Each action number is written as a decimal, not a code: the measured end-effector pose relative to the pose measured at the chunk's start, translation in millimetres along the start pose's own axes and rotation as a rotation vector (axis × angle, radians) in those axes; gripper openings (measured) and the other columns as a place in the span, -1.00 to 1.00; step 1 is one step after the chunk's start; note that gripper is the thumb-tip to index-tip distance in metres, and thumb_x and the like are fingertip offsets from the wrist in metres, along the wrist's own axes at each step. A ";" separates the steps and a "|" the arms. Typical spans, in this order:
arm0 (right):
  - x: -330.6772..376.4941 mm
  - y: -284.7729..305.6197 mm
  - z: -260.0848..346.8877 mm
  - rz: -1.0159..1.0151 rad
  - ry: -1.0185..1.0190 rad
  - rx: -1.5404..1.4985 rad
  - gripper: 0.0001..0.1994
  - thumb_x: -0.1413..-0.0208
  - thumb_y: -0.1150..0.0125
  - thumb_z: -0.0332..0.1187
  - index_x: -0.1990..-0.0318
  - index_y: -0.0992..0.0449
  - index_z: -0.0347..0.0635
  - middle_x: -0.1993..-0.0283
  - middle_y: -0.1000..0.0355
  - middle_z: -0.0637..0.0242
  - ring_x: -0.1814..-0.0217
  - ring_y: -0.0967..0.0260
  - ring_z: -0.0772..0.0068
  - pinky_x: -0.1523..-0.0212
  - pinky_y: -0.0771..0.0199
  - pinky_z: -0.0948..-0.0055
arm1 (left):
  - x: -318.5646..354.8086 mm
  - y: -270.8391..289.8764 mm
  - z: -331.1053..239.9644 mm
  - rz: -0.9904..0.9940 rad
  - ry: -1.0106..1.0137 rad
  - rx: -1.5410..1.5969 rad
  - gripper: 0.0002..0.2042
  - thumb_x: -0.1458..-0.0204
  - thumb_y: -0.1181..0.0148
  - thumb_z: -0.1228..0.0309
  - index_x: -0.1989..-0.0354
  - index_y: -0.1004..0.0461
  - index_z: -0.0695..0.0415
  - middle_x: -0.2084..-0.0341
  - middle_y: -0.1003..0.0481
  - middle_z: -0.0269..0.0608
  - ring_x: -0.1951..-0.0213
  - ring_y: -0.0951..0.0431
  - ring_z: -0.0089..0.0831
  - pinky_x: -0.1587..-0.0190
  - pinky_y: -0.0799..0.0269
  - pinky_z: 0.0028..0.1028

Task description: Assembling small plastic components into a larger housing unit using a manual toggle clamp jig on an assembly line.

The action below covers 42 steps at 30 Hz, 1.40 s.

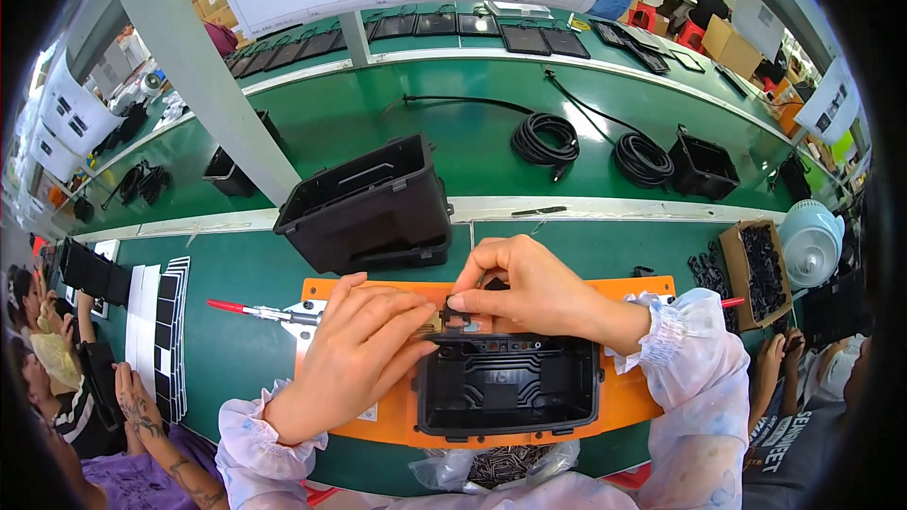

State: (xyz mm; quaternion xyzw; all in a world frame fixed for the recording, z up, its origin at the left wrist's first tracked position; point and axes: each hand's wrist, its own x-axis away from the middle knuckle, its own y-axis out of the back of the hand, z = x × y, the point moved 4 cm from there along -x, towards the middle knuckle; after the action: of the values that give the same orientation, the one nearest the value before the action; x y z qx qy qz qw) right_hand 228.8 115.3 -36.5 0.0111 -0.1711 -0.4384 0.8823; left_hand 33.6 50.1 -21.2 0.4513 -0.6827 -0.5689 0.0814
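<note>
My right hand [534, 285] has thumb and forefinger pinched on a small black plastic part [457, 317] at the upper left edge of a black box [510, 387]. The box lies in an orange fixture [628, 387] with its open side up, showing a ribbed inside. My left hand [373, 345] rests over the fixture's left half. Its fingers are stretched out, their tips beside the small part, and it does not appear to grip anything. The fingertips partly hide the part's exact shape.
Toggle clamps with red handles [227, 306] flank the fixture. Behind it stand larger black boxes [368, 217]; coiled black cables [546, 140] lie on the shelf. To the right are a carton of black parts [761, 269] and a fan [811, 241]. A bag of screws [505, 466] lies in front. Co-workers sit on both sides.
</note>
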 end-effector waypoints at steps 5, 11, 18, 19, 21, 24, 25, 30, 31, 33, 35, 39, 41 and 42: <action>-5.1 3.0 -0.4 -0.036 0.049 -0.030 -0.86 -0.19 -0.40 -0.43 0.28 -0.59 -0.32 0.31 -0.48 0.38 0.36 -0.43 0.65 0.32 -0.47 0.58 | -0.3 1.8 -1.1 -0.017 -0.024 -0.023 -0.66 0.01 -0.43 0.43 0.02 -0.58 0.15 0.05 -0.54 -0.25 -0.03 -0.53 -0.25 -0.26 -0.24 0.02; -4.5 23.2 13.8 -0.496 0.596 0.430 -0.89 -0.09 -0.41 -0.43 0.32 -0.59 -0.23 0.34 -0.41 0.28 0.34 -0.37 0.37 0.33 -0.37 0.38 | -0.7 1.9 2.8 -0.020 -0.011 -0.041 -0.66 0.02 -0.43 0.45 0.03 -0.59 0.14 0.06 -0.54 -0.27 -0.04 -0.53 -0.27 -0.28 -0.22 0.03; 8.5 -7.4 2.9 -0.132 0.309 0.279 -0.82 -0.10 -0.43 -0.37 0.37 -0.60 -0.32 0.32 -0.45 0.15 0.31 -0.47 0.22 0.29 -0.44 0.31 | 5.6 0.4 -1.5 -0.016 -0.014 -0.031 -0.65 0.02 -0.42 0.46 0.01 -0.59 0.13 0.06 -0.54 -0.28 -0.04 -0.53 -0.29 -0.31 -0.19 0.03; 8.7 -7.1 1.8 -0.148 0.349 0.300 -0.85 -0.10 -0.45 -0.39 0.35 -0.62 -0.29 0.33 -0.42 0.23 0.36 -0.39 0.36 0.34 -0.39 0.40 | 5.4 0.2 -2.5 -0.016 -0.016 -0.030 -0.65 0.02 -0.42 0.46 0.01 -0.59 0.13 0.06 -0.54 -0.28 -0.04 -0.53 -0.29 -0.31 -0.19 0.03; 6.8 -6.5 -1.7 -0.166 0.387 0.323 -0.87 -0.09 -0.46 -0.41 0.33 -0.64 -0.26 0.35 -0.39 0.32 0.41 -0.31 0.50 0.38 -0.33 0.49 | 5.2 0.2 -3.7 -0.014 -0.022 -0.025 -0.65 0.02 -0.42 0.45 0.01 -0.59 0.13 0.06 -0.54 -0.28 -0.04 -0.53 -0.29 -0.31 -0.18 0.03; 1.6 2.8 0.0 -0.309 0.500 0.319 -0.88 -0.07 -0.46 -0.44 0.35 -0.61 -0.28 0.32 -0.37 0.29 0.35 -0.35 0.44 0.38 -0.35 0.47 | 6.1 0.5 -3.4 -0.023 -0.016 -0.031 -0.65 0.01 -0.42 0.46 0.01 -0.59 0.13 0.06 -0.54 -0.27 -0.03 -0.53 -0.29 -0.31 -0.18 0.03; -0.1 10.5 6.1 -0.447 0.598 0.454 -0.88 -0.06 -0.45 -0.46 0.36 -0.61 -0.27 0.31 -0.36 0.29 0.32 -0.35 0.42 0.35 -0.36 0.46 | 6.8 0.8 -2.6 -0.022 -0.014 -0.032 -0.65 0.01 -0.42 0.46 0.01 -0.59 0.13 0.06 -0.54 -0.27 -0.03 -0.53 -0.29 -0.31 -0.18 0.03; 5.3 5.7 8.7 -0.367 0.654 0.491 -0.89 -0.07 -0.40 -0.52 0.33 -0.56 -0.33 0.25 -0.35 0.19 0.28 -0.51 0.22 0.31 -0.48 0.38 | 5.2 3.8 -3.8 -0.031 -0.016 -0.032 -0.66 0.01 -0.41 0.48 0.01 -0.59 0.13 0.06 -0.54 -0.27 -0.03 -0.53 -0.29 -0.31 -0.18 0.04; 8.1 3.1 9.8 -0.366 0.655 0.490 -0.89 -0.07 -0.40 -0.52 0.33 -0.56 -0.33 0.25 -0.35 0.19 0.28 -0.51 0.22 0.31 -0.48 0.38 | 5.2 3.8 -4.1 -0.032 -0.015 -0.033 -0.66 0.01 -0.41 0.48 0.01 -0.59 0.13 0.06 -0.54 -0.27 -0.03 -0.53 -0.29 -0.31 -0.18 0.04; 7.5 -3.2 5.2 -0.173 0.385 0.257 -0.86 -0.16 -0.39 -0.45 0.33 -0.57 -0.35 0.23 -0.37 0.20 0.43 -0.54 0.38 0.42 -0.51 0.43 | 5.4 2.9 -4.3 -0.023 -0.016 -0.026 -0.66 0.01 -0.41 0.47 0.01 -0.59 0.13 0.06 -0.54 -0.28 -0.03 -0.53 -0.29 -0.32 -0.17 0.04; 5.6 -1.9 8.5 -0.138 0.252 0.177 -0.87 -0.15 -0.41 -0.44 0.32 -0.62 -0.33 0.26 -0.35 0.28 0.42 -0.48 0.50 0.42 -0.46 0.50 | 6.1 2.1 -4.0 -0.025 -0.015 -0.025 -0.66 0.01 -0.41 0.47 0.01 -0.59 0.13 0.06 -0.54 -0.28 -0.04 -0.53 -0.29 -0.32 -0.17 0.04; 3.7 -3.6 3.4 -0.113 0.135 0.093 -0.86 -0.16 -0.43 -0.40 0.31 -0.66 -0.31 0.30 -0.33 0.38 0.52 -0.41 0.64 0.47 -0.39 0.63 | 6.8 1.2 -4.3 -0.027 -0.028 -0.019 -0.66 0.01 -0.42 0.46 0.01 -0.59 0.13 0.06 -0.54 -0.28 -0.04 -0.53 -0.29 -0.33 -0.16 0.04; 3.7 -4.8 1.6 -0.118 0.170 0.128 -0.87 -0.15 -0.44 -0.40 0.31 -0.66 -0.31 0.29 -0.33 0.38 0.50 -0.41 0.63 0.45 -0.40 0.60 | 7.0 0.8 -4.0 -0.029 -0.027 -0.021 -0.66 0.03 -0.43 0.46 0.03 -0.59 0.13 0.06 -0.54 -0.28 -0.04 -0.53 -0.30 -0.33 -0.17 0.04; 4.7 -5.2 1.3 -0.126 0.205 0.165 -0.87 -0.14 -0.44 -0.41 0.32 -0.66 -0.30 0.29 -0.33 0.37 0.48 -0.40 0.62 0.44 -0.41 0.56 | 6.5 0.4 -4.1 -0.032 -0.029 -0.021 -0.65 0.04 -0.44 0.45 0.04 -0.59 0.13 0.06 -0.55 -0.28 -0.04 -0.54 -0.30 -0.32 -0.17 0.04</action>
State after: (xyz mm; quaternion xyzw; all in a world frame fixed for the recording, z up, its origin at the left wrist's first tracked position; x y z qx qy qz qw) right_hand 227.0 108.6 -34.8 0.1391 -0.1147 -0.4739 0.8619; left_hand 32.1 42.6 -22.1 0.4530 -0.6704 -0.5838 0.0671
